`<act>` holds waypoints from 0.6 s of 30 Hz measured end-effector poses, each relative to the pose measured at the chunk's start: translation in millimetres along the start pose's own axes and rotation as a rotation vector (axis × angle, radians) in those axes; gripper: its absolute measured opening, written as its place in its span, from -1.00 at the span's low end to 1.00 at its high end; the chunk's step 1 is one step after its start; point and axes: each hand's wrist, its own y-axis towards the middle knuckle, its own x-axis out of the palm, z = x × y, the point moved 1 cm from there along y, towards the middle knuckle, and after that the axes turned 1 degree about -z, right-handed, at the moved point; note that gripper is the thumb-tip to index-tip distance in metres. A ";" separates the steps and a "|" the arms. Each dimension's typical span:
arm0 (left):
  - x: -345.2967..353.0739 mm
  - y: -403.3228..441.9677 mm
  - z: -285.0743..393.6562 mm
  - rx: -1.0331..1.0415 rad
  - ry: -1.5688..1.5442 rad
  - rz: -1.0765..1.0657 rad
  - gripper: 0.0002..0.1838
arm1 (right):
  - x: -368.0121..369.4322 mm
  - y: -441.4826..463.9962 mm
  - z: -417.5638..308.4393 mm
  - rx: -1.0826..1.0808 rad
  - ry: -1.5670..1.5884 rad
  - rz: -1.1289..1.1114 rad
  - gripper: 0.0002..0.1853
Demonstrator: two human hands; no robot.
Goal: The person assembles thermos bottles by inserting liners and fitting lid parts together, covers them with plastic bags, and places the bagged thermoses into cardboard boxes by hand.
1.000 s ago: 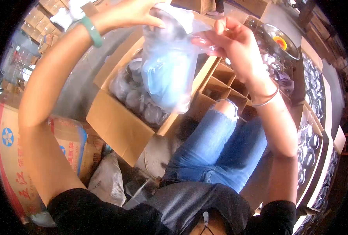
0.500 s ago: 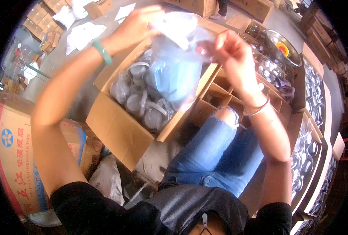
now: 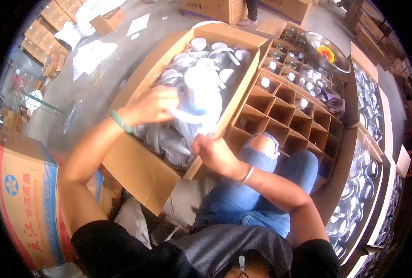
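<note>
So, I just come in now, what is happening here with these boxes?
A seated person is handling a bagged container with both hands, over an open carton. The left hand is at its white rim or handle; the right hand pinches the clear plastic near it. The carton is well filled with more plastic-wrapped pieces. Beside it stands a divided box, with white-topped items in some cells.

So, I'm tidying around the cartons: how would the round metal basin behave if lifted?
Probably stiff and fairly light: the metal basin looks wide and thin-rimmed. Its shiny surface may be slippery. The yellow-and-orange thing inside could slide if it tips.
</note>
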 end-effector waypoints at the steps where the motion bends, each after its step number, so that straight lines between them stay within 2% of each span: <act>1: -0.3 0.6 11.6 -0.001 -0.034 -0.075 -0.70 | -2.0 -6.5 -1.0 -0.001 0.000 -0.006 -0.79; 3: -9.3 -5.0 29.5 -0.005 -0.053 -0.184 -0.68 | -9.5 -20.3 -8.7 0.066 0.104 -0.125 -0.79; 7: -30.1 -57.7 36.2 -0.024 0.029 -0.150 -0.66 | 10.3 -40.2 -26.1 0.005 0.154 -0.375 -0.76; 9: -22.9 -99.8 50.2 -0.289 0.015 0.008 -0.59 | 39.0 -50.1 -22.0 0.037 0.166 -0.464 -0.78; 10: -27.4 -104.3 66.6 -0.292 0.055 0.046 -0.40 | 44.7 -47.2 -23.5 0.067 0.145 -0.527 -0.80; 12: -19.1 -112.1 83.8 -0.352 0.021 0.035 -0.22 | 70.8 -53.1 -9.4 0.050 0.194 -0.531 -0.81; 13: -12.9 -120.0 87.9 -0.352 0.023 0.028 -0.22 | 75.5 -53.4 -10.8 0.048 0.201 -0.528 -0.81; 15: 2.8 -134.7 90.8 -0.288 0.087 -0.275 -0.05 | 80.4 -55.1 -13.2 -0.049 0.030 -0.542 -0.81; 18: 7.3 -118.5 73.8 -0.294 0.045 -0.211 -0.05 | 60.4 -42.8 -11.4 0.027 0.166 -0.486 -0.79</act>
